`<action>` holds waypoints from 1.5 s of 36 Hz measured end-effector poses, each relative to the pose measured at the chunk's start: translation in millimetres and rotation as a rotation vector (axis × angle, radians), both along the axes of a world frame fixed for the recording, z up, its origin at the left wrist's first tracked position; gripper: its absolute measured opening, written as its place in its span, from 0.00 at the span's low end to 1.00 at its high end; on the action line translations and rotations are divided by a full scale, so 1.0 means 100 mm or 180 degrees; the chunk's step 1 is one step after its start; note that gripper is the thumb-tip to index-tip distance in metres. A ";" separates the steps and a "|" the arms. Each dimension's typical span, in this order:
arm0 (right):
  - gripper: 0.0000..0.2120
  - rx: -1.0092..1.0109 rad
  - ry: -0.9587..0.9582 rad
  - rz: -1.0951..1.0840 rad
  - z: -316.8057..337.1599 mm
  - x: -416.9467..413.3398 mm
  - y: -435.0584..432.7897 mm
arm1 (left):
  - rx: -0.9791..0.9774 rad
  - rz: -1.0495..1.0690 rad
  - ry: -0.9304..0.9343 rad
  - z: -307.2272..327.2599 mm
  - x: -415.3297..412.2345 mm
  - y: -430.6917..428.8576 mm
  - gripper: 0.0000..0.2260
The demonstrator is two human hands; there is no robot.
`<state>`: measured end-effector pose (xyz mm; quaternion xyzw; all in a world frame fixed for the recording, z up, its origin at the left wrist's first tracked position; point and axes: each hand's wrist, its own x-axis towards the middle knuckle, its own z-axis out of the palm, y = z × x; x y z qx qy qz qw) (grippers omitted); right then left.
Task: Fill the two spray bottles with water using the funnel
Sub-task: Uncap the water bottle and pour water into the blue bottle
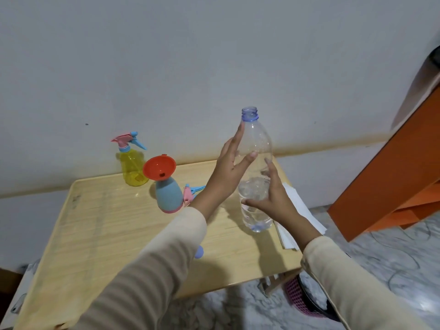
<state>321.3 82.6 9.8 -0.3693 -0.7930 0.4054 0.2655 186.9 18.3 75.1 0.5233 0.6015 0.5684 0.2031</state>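
sitting in the neck of the blue bottle (pixel 167 196), the red funnel (pixel 159 168) has its wide mouth up. this bottle stands toward the back of the table (pixel 95 234), with a loose pink and blue spray head (pixel 191 192) lying just beside it on the right. the yellow bottle (pixel 132 167) stands just behind and to the left, near the wall (pixel 214 55), with its own spray head on.

to the right, near the table's right edge, a clear water bottle (pixel 256 177) stands uncapped, with water in its lower part. the left hand (pixel 228 172) is spread, fingers straight, fingertips touching the bottle's upper left side. the right hand (pixel 271 196) is spread too, thumb across the front low down and a straight finger up along the right side; whether it truly grips, i cannot tell.

a blue cap (pixel 199 252) lies on the table, partly hidden by the left sleeve. white papers (pixel 297 210) lie at the right edge, just behind the right hand. a pink basket (pixel 300 298) sits on the marbled floor (pixel 392 258) under the table's near corner.
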 end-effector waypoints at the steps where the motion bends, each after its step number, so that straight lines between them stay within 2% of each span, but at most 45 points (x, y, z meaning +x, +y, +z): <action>1: 0.57 -0.0006 0.0005 -0.0011 0.00 0.00 0.02 | -0.0003 -0.0042 0.0044 0.01 0.02 0.02 0.28; 9: 0.53 -0.0061 0.0009 -0.0096 -0.17 0.12 0.06 | -0.0233 -0.0298 0.0091 -0.10 0.21 0.03 0.29; 17: 0.52 -0.0094 0.0014 -0.0183 -0.29 0.31 -0.02 | -0.0306 -0.0340 0.0094 -0.22 0.40 -0.05 0.29; 34: 0.47 -0.0218 0.0028 -0.0110 -0.23 0.50 -0.13 | -0.0292 -0.0227 0.0626 -0.24 0.58 -0.18 0.31; 38: 0.45 -0.0117 -0.0232 -0.0186 -0.17 0.53 -0.15 | -0.0297 -0.0156 0.0781 -0.22 0.59 -0.19 0.30; 42: 0.43 0.0254 -0.0670 -0.0288 -0.03 0.54 -0.20 | -0.0318 -0.0092 0.1014 -0.20 0.60 -0.24 0.29; 46: 0.38 0.0428 -0.1221 -0.0400 0.12 0.52 -0.26 | -0.0354 -0.0003 0.1147 -0.16 0.60 -0.30 0.30; 49: 0.30 0.0468 -0.1475 -0.0494 0.24 0.53 -0.31 | -0.0421 -0.0041 0.1371 -0.11 0.59 -0.33 0.32; 54: 0.24 0.0551 -0.1796 -0.0559 0.42 0.53 -0.55 | -0.0588 -0.0383 0.1674 -0.04 0.42 -0.48 0.30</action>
